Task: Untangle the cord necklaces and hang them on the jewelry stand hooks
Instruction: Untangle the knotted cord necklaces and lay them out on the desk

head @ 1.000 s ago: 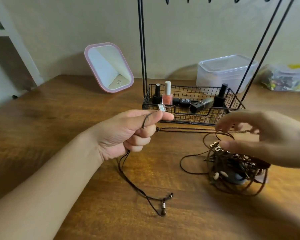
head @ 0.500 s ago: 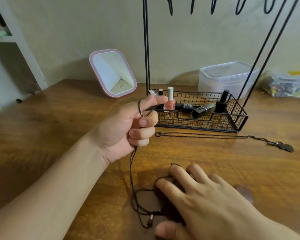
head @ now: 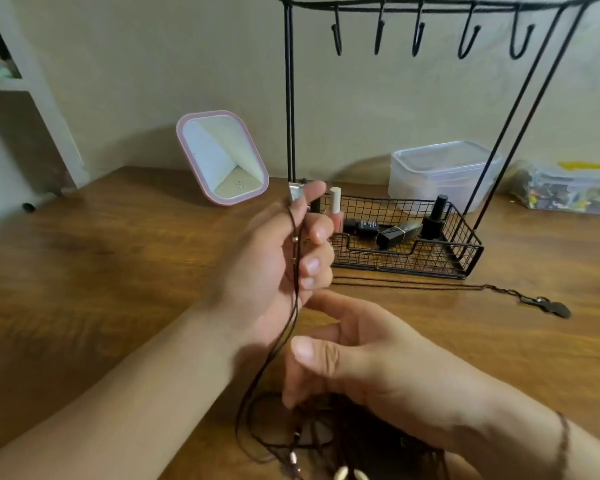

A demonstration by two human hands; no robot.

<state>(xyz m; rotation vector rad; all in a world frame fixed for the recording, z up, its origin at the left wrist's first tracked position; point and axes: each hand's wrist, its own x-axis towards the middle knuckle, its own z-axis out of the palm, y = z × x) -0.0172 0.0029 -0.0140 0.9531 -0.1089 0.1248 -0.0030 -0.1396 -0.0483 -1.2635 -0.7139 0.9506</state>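
My left hand (head: 284,258) is raised in the middle of the view and grips a dark brown cord necklace (head: 291,306) with a silver pendant at its fingertips. The cord runs down to a tangled pile of cord necklaces (head: 326,448) with shell beads at the bottom edge. My right hand (head: 361,362) hovers over that pile just below the left hand, fingers loosely curled; whether it holds any cord is hidden. The black wire jewelry stand (head: 288,98) rises behind, its row of hooks (head: 418,32) bare.
One dark necklace (head: 541,303) lies stretched out on the wooden table (head: 101,271) in front of the stand's wire basket (head: 465,258), which holds nail polish bottles. A pink-framed mirror (head: 222,157) stands back left; a clear plastic box (head: 444,168) and a bag are back right.
My left hand has lifted the cord higher, with the pendant now above its fingers. My right hand has risen off the tangled pile and come up toward the left hand.
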